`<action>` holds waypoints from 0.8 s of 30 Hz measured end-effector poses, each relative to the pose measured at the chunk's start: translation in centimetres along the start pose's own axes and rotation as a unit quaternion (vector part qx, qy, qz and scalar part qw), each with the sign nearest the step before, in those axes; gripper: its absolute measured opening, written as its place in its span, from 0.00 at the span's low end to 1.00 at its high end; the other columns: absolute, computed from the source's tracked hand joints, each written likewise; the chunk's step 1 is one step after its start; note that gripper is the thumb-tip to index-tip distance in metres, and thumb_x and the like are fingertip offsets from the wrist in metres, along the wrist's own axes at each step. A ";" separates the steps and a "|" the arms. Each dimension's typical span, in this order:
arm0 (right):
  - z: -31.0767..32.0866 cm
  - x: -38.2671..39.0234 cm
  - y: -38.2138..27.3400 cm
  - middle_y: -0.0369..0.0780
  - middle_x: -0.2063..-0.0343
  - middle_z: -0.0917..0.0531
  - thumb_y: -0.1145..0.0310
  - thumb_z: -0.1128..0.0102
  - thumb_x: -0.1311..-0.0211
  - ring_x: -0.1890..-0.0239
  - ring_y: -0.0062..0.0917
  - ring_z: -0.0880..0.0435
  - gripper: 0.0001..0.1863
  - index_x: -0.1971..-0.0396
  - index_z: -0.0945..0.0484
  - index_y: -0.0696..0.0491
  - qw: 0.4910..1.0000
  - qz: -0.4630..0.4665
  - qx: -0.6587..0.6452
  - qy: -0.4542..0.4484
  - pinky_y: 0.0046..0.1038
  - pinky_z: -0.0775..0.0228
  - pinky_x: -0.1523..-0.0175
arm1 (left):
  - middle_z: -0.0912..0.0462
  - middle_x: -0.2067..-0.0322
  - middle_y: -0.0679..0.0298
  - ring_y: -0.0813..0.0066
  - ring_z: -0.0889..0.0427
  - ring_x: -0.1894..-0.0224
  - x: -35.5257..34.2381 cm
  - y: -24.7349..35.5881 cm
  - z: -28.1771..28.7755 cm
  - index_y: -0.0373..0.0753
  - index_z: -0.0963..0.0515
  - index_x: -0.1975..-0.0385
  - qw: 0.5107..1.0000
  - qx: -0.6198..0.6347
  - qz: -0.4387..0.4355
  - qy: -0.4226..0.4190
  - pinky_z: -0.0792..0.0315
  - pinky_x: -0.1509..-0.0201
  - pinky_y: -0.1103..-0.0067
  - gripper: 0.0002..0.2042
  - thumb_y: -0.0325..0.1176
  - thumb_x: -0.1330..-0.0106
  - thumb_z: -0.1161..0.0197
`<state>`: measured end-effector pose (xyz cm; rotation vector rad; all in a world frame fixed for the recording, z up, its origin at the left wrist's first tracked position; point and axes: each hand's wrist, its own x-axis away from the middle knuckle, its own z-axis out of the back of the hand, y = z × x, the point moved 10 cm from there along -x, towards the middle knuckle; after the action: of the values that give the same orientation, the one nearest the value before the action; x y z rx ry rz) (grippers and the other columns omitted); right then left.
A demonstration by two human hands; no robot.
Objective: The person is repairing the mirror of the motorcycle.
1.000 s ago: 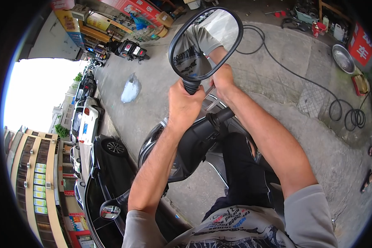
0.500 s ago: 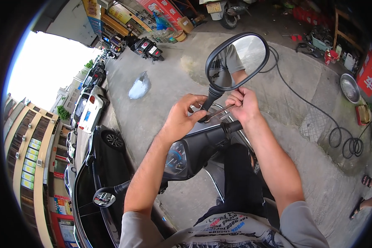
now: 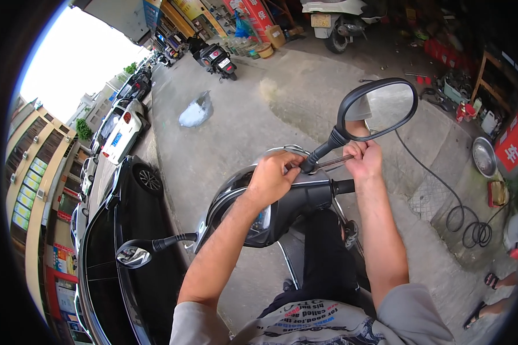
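The scooter's right rear-view mirror (image 3: 380, 109) stands up from the handlebar on a black mirror stem (image 3: 327, 150). My left hand (image 3: 275, 177) is closed, thumb and fingers pinched at the foot of that stem. Whether it also touches the tool's head is hidden. My right hand (image 3: 365, 161) is closed around the outer end of a slim metal wrench (image 3: 335, 163), whose other end reaches the stem's foot. Below lie the black handlebar cover and a grip (image 3: 344, 187). My left forearm partly covers the instrument panel (image 3: 260, 223).
The left mirror (image 3: 135, 253) sticks out beside a parked black car (image 3: 138, 241). A black hose (image 3: 437, 172) runs over the concrete to a coil at right, near a metal basin (image 3: 484, 156). Another person's sandalled feet (image 3: 489, 293) are at lower right. Parked scooters (image 3: 216, 60) stand farther off.
The view has shifted, so the mirror and both hands appear farther right and lower. Both hands stay at the stem's foot, and the wrench now lies flatter.
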<state>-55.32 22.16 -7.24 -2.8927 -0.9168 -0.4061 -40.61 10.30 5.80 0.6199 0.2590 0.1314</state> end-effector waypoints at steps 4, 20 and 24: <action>2.4 -3.7 -6.7 0.26 0.90 0.50 0.73 0.64 0.31 0.88 0.15 0.54 0.11 0.77 0.38 0.49 0.998 0.057 0.012 0.014 0.19 0.54 0.80 | 0.17 0.64 0.55 0.61 0.18 0.65 -0.3 0.9 -0.6 0.34 0.18 0.61 1.000 -0.012 0.009 -0.010 0.26 0.61 0.73 0.11 0.26 0.44 0.33; -5.4 9.2 -17.6 0.27 0.85 0.46 0.68 0.57 0.27 0.84 0.13 0.51 0.09 0.63 0.31 0.57 0.930 0.284 0.227 -0.051 0.21 0.56 0.78 | 0.15 0.62 0.57 0.65 0.17 0.60 -1.3 -0.1 -1.7 0.38 0.19 0.56 0.993 -0.001 0.049 -0.109 0.26 0.52 0.72 0.15 0.25 0.44 0.33; -5.4 10.2 -17.7 0.27 0.86 0.45 0.67 0.56 0.27 0.85 0.13 0.51 0.10 0.65 0.30 0.57 0.893 0.333 0.299 -0.034 0.21 0.56 0.78 | 0.16 0.61 0.54 0.67 0.18 0.54 -1.3 1.6 -3.4 0.35 0.24 0.51 0.994 0.056 0.020 -0.093 0.28 0.47 0.71 0.17 0.25 0.41 0.37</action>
<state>-58.74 41.44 0.68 -2.4207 0.0164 0.0419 -42.91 13.24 4.35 0.7449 0.0747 0.0978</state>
